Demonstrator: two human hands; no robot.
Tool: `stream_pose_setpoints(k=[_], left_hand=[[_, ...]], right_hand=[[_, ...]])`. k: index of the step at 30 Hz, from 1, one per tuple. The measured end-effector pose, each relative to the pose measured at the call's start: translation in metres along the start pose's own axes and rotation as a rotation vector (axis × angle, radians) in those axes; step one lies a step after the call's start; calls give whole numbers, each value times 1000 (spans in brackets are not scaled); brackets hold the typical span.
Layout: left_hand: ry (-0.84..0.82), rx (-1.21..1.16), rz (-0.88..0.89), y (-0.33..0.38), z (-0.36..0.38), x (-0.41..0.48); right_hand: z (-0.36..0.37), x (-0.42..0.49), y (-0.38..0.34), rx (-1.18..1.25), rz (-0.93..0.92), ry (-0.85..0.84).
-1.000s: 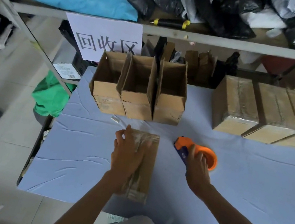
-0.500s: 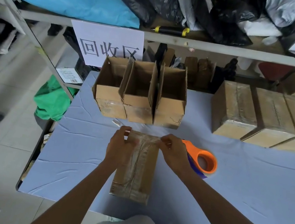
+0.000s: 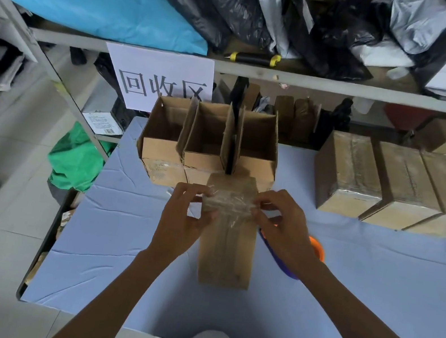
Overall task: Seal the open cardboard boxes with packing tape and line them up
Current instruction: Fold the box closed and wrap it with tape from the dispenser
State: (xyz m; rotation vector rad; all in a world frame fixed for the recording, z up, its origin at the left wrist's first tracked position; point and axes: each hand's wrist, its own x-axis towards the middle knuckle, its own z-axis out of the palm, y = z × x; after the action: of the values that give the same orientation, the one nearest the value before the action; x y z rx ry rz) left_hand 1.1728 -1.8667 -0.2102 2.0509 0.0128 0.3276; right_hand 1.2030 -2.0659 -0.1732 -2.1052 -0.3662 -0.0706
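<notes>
Head view, looking down, close over table [image 3: 374, 285], edges perhaps warped

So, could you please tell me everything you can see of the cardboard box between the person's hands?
The cardboard box is plain brown, long and narrow, lying closed on the blue table cover, its far end raised toward the open boxes. Wrinkled clear tape crosses its upper part. The left hand and right hand pinch it from either side.

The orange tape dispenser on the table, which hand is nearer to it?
Right. The right hand sits just above the tape dispenser, partly covering it; the left hand is across the box.
</notes>
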Motion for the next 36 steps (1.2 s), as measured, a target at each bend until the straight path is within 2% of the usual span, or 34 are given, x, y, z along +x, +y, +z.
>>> stream_pose_setpoints(k=[3, 7, 12, 16, 22, 23, 24, 26, 28, 29, 31, 33, 36], left_hand=[[-84, -16, 36, -1, -4, -6], [-130, -48, -1, 5, -5, -5], [72, 14, -108, 6, 3, 5], [107, -74, -262, 8, 7, 9], [126, -332, -546, 11, 9, 21], [124, -337, -557, 12, 10, 23], [126, -331, -553, 13, 11, 26], [123, -220, -476, 14, 13, 28], [112, -85, -366, 14, 13, 29], [108, -49, -322, 13, 13, 27], [104, -8, -221, 10, 10, 24], [73, 65, -70, 8, 7, 20], [7, 172, 85, 8, 6, 16]], right_hand=[[-3, -5, 3, -6, -15, 5], [2, -5, 2, 1, 45, 68], [5, 0, 0, 65, 159, 67], [4, 7, -2, 19, 250, 45], [4, 23, -5, 483, 668, 112], [7, 25, -4, 440, 657, 127], [9, 26, -3, 304, 571, 143], [14, 25, -2, -25, 224, 153], [18, 23, 0, -177, -120, 56], [20, 21, 2, -221, -224, -2], [21, 16, 3, -293, -294, -22], [17, 18, 4, -306, -299, 4], [13, 25, 3, -330, -266, -58]])
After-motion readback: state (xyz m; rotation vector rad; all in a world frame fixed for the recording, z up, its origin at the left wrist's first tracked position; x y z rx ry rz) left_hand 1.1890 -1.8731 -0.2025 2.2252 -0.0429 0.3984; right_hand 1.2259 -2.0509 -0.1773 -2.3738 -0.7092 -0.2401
